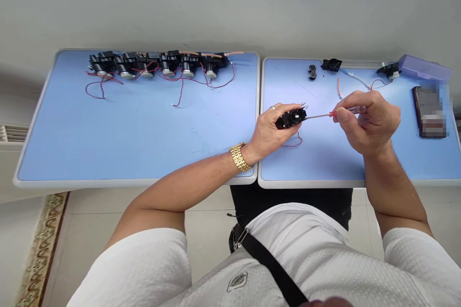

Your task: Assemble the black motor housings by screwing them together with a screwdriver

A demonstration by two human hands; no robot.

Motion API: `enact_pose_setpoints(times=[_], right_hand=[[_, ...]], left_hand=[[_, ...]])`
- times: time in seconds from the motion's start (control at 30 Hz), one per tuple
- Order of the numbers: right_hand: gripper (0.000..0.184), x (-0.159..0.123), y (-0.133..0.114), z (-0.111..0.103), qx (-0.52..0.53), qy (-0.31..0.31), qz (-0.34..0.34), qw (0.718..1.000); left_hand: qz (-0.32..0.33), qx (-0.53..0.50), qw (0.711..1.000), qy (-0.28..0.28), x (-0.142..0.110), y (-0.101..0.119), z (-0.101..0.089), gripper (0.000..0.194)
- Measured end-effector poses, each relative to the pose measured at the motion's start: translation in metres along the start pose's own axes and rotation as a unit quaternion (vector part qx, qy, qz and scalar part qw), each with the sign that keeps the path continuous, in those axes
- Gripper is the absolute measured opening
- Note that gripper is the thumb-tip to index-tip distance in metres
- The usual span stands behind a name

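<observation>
My left hand, with a ring and a gold watch, grips a small black motor unit above the right-hand table. A dark red wire hangs below that unit. Between the fingers of my right hand is a screwdriver with a clear and red handle. Its thin shaft points left, and the tip meets the right end of the black unit. Whether it sits in a screw is too small to tell.
Several black motor units with red wires line the back of the left table. On the right table are black parts, a black housing, another motor unit, an orange tube, a purple case and a phone.
</observation>
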State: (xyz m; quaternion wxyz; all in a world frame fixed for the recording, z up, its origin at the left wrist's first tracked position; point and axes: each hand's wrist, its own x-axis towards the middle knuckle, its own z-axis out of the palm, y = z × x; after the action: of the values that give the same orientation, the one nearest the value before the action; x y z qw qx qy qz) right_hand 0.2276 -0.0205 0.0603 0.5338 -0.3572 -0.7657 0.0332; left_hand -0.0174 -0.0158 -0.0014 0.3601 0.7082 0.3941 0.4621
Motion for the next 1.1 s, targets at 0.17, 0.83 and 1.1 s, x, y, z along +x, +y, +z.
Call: enact_pose_setpoints(times=[0.17, 0.83, 1.1], right_hand=[[0.009, 0.0, 0.0, 0.0, -0.001, 0.0, 0.004, 1.0], [0.018, 0.012, -0.005, -0.01, -0.019, -0.09, -0.089, 0.992], [0.011, 0.019, -0.021, -0.025, -0.079, -0.2, -0.081, 0.973]], left_hand=[[0.004, -0.012, 1.0, 0.002, 0.0, 0.001, 0.0, 0.032], [-0.006, 0.029, 1.0, -0.005, 0.0, 0.0, 0.001, 0.032], [0.0, 0.028, 1.0, -0.012, 0.001, -0.003, 0.0, 0.031]])
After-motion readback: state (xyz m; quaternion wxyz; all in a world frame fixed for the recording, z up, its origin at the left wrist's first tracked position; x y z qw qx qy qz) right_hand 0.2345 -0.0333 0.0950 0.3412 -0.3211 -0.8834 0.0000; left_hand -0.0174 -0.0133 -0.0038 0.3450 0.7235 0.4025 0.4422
